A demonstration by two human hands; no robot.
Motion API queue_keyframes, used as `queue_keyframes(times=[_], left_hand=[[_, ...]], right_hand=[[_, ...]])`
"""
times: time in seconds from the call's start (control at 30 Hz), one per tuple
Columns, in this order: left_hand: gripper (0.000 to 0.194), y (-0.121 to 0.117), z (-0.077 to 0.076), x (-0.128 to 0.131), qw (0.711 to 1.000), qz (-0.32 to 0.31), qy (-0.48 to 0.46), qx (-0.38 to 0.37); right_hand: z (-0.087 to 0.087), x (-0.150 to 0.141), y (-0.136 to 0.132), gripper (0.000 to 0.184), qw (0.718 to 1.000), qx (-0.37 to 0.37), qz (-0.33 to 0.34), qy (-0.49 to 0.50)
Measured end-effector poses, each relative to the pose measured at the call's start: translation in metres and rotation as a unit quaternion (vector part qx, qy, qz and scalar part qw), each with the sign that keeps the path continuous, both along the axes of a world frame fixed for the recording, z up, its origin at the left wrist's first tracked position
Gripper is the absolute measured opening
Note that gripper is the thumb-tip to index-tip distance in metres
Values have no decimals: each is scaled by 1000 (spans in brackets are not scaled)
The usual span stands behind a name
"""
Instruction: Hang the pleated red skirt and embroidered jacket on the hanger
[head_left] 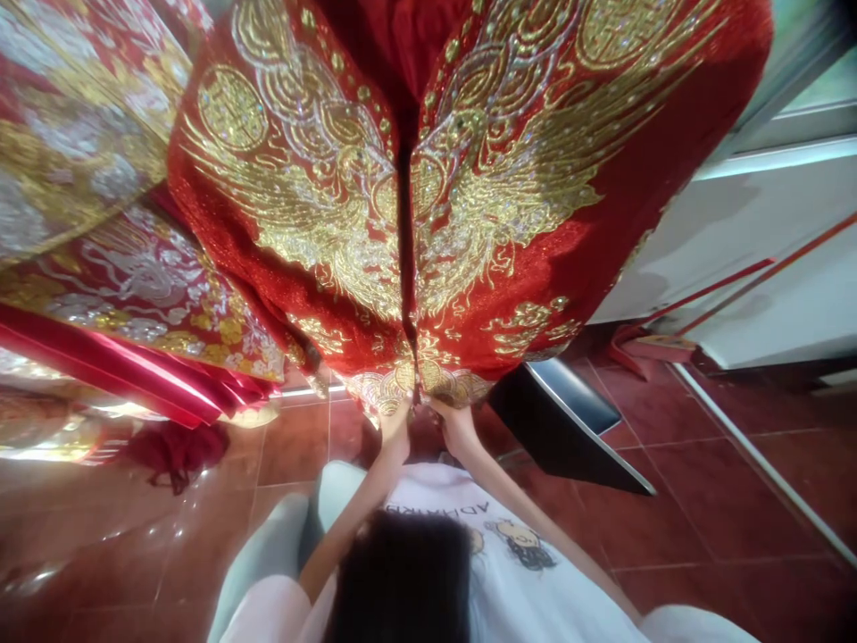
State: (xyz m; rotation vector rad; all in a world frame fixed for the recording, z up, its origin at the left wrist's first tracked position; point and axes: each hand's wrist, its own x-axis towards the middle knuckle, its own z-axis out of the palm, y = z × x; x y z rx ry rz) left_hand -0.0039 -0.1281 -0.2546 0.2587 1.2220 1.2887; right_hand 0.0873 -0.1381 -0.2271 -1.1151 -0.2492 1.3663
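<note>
Counted one left hand [396, 427], one right hand [458, 427]; one red jacket [461, 214] — two front panels [301, 205], two large round upper medallions [233, 109]; two thin red poles [729, 279].

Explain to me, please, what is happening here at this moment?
A person holds a red jacket with gold embroidery by its bottom hem, the left grip and the right grip on either side of the front opening. The front edges are close together at the hem, with a narrow dark gap above. More embroidered clothing is at the left, above a tiled floor.
</note>
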Motion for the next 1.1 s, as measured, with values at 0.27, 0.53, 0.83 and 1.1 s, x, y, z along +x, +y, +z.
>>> queue_keyframes(times=[0.27,0.53,0.83,1.1], left_hand=[[37,1,10,8,1000,-6,-16,7],[33,1,20,8,999,3,-38,12],[41,4,15,8,999,14,-36,13],[40,0,10,6,999,26,-10,20]], right_hand=[[5,-3,-3,31,1000,0,13,17],[5,-4,-2,30,1000,1,4,8],[-1,-9,2,36,1000,7,-17,8],[-2,-13,4,31,1000,-5,-16,9]])
